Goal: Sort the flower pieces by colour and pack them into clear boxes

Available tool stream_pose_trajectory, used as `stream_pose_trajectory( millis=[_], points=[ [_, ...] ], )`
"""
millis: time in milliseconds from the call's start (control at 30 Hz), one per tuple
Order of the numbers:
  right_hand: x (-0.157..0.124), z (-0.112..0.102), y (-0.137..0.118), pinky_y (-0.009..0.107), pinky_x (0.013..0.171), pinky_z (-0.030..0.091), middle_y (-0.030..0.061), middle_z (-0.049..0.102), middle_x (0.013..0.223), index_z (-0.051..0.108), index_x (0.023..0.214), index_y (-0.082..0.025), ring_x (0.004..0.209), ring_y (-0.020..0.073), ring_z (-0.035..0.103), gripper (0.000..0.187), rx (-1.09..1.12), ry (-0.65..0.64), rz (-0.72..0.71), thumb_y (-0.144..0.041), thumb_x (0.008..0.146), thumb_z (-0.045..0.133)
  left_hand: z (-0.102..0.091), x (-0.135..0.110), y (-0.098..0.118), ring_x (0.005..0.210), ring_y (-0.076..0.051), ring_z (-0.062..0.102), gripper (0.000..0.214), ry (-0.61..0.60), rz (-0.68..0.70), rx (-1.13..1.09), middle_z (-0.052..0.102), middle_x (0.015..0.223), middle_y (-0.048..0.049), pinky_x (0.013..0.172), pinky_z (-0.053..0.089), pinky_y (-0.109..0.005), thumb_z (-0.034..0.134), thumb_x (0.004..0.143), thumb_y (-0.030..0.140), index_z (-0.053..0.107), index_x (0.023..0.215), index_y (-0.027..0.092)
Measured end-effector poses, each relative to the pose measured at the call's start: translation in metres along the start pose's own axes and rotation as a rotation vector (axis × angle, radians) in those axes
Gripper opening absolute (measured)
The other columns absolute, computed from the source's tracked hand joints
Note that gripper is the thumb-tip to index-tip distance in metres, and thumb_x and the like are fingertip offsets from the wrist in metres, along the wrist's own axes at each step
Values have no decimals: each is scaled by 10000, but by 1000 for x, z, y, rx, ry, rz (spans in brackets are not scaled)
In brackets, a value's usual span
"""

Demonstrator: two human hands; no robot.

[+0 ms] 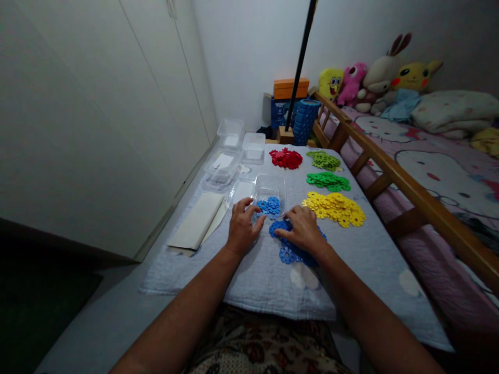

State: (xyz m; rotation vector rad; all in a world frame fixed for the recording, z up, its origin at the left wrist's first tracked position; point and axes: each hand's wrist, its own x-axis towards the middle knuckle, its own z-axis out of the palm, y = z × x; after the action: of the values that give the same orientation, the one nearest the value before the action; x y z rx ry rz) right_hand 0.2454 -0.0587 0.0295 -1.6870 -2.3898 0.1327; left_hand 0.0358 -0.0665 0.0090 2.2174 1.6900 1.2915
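A clear plastic tub (278, 183) with several blue flower-shaped pieces (270, 205) in it stands on a pale blue quilted mat (351, 254). My left hand (242, 227) rests at the tub's near left corner, fingers curled against its wall. My right hand (303, 228) lies curled over a heap of blue pieces (288, 253) just in front of the tub, fingertips pinched on pieces at the heap's left edge.
Heaps of yellow (335, 208), green (328, 181), light green (323, 160) and red (286, 158) pieces lie further back. Empty clear tubs (231, 133) and lids (222, 166) stand at back left. A folded white cloth (197, 221) lies left. A wooden bed rail (393, 176) runs along the right.
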Motion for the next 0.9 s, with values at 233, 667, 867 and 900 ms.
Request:
stream_pose_trajectory(
  millis=[233,667,867,900],
  points=[
    [-2,4,2,407,895,360,87,685,1052,744,1001,-236,1064,298,549,228,150,7,29,-395,839,761,-1,0,1,1213,-281,561,103,-4,-14,-10,589,1250,-105,1067,470,-471,696,882,271,655,965,226],
    [0,-19,33,379,916,432,47,743,951,757,904,-223,969,233,643,100,421,-11,36,-254,828,700,0,0,0,1216,-282,562,99,0,-10,-6,589,1245,-105,1070,470,-479,692,888,278,654,964,228],
    [27,-54,35,305,772,481,42,730,869,783,875,-216,826,188,658,143,551,-13,-54,-254,853,646,0,-1,0,1211,-278,562,99,-1,-6,-8,586,1243,-102,1065,479,-471,692,887,276,657,966,229],
    [36,-59,30,297,760,476,40,736,865,780,878,-214,817,185,660,141,537,-9,-59,-243,859,644,-1,-1,0,1209,-278,562,99,0,-7,-9,586,1244,-101,1064,480,-471,694,885,273,657,966,230]
  ],
)
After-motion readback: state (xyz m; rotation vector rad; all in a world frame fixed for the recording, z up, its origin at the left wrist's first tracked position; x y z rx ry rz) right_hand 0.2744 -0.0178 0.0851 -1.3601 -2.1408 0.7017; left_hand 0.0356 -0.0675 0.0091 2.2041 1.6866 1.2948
